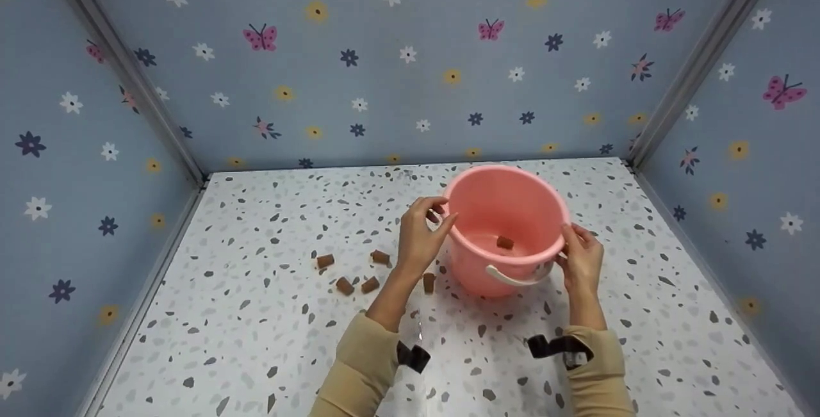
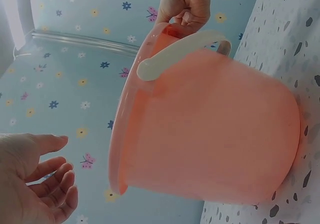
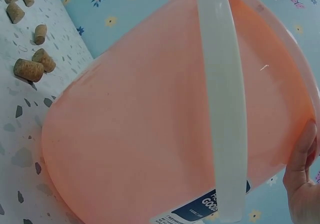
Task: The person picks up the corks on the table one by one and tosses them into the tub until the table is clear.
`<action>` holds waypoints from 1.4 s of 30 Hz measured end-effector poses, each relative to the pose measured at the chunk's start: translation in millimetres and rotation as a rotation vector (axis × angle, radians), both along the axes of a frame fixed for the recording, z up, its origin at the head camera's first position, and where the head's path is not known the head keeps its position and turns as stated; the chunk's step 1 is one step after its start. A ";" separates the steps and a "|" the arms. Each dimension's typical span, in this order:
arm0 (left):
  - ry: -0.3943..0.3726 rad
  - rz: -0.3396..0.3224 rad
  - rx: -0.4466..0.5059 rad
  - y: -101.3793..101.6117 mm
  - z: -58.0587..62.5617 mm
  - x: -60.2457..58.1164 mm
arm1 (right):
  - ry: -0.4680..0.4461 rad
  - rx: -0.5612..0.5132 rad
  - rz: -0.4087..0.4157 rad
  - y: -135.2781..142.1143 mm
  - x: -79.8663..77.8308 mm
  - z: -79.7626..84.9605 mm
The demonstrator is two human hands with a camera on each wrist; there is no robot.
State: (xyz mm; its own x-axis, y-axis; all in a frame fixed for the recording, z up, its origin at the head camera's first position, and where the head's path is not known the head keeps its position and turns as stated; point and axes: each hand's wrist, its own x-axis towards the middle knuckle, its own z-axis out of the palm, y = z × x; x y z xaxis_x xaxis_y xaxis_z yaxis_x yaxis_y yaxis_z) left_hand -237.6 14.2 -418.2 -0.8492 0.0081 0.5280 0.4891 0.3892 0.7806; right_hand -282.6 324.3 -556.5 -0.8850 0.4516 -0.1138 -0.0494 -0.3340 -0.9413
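A pink bucket (image 1: 471,269) with a white handle (image 1: 506,278) stands on the speckled table, its mouth tipped toward the head camera. One brown cork (image 1: 505,242) lies on its inner bottom. My right hand (image 1: 584,260) grips the rim on the right; the right wrist view has the thumb (image 3: 303,146) along the rim's outer side. By the left rim is my left hand (image 1: 419,237). A gap separates it from the bucket in the left wrist view, where its fingers (image 2: 57,181) are loosely bent around nothing.
Several corks (image 1: 344,286) lie loose on the table (image 1: 256,340) left of the bucket. One cork (image 1: 428,283) is close to the bucket's base, beside the left forearm. Flowered blue panels (image 1: 397,71) wall in the table at the back and both sides.
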 end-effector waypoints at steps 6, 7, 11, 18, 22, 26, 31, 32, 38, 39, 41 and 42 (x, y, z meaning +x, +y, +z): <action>0.014 0.024 0.016 -11.6 -5.5 4.6 | -0.019 0.029 -0.005 -0.5 -1.2 -0.4; 0.015 0.028 0.017 -13.6 -7.0 5.5 | -0.015 0.020 -0.001 -1.3 -0.1 2.0; 0.000 0.049 0.022 -21.4 -15.0 9.3 | 0.020 -0.034 0.020 -1.6 3.3 5.4; -0.043 0.086 0.026 -36.2 -31.3 13.7 | 0.036 0.063 -0.022 15.6 -23.7 -39.4; -0.059 0.105 0.046 -45.9 -40.2 14.6 | 0.007 -0.007 0.004 -12.3 10.6 18.1; -0.067 0.130 0.057 -54.9 -49.5 15.9 | -0.024 0.019 -0.019 -35.6 35.2 60.8; -0.078 0.150 0.059 -64.2 -62.6 18.2 | -0.076 0.043 -0.036 -56.7 55.1 96.4; -0.082 0.153 0.061 -65.9 -65.3 18.9 | -0.082 0.038 -0.036 -58.2 56.4 99.3; -0.109 0.200 0.047 -76.5 -82.1 24.4 | -0.080 0.018 -0.042 -59.4 57.7 102.3; -0.116 0.213 0.041 -78.3 -84.8 25.8 | -0.072 0.015 -0.043 -58.9 57.4 101.2; -0.135 0.237 0.038 -81.5 -90.3 28.5 | -0.061 0.010 -0.046 -58.1 56.9 99.3; -0.149 0.249 0.037 -82.9 -92.9 29.9 | -0.055 0.008 -0.048 -57.8 56.7 98.6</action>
